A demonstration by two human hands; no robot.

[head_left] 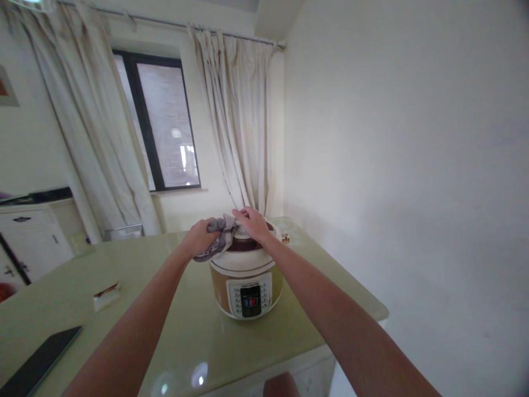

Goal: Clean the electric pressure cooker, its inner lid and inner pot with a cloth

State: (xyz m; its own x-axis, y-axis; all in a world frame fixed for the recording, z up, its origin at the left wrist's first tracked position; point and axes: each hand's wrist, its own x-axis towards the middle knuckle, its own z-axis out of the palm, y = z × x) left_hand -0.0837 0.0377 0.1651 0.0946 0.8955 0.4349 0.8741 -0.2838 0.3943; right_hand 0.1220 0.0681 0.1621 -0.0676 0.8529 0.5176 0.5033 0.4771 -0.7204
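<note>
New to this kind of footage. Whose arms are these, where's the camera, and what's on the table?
No machine here: these are a person's own bare arms. There is just one picture, from a camera worn on the head, looking forward and down, so the arms reach in from the bottom edge.

The left hand holds a bunched gray patterned cloth against the upper left of an electric pressure cooker. The right hand is at the top of its lid, next to the cloth; whether it grips anything is hard to tell.

The cooker stands on a glossy green table, its control panel facing the camera. To the left lie a small whitish packet and a flat dark device, perhaps a tablet.
</note>
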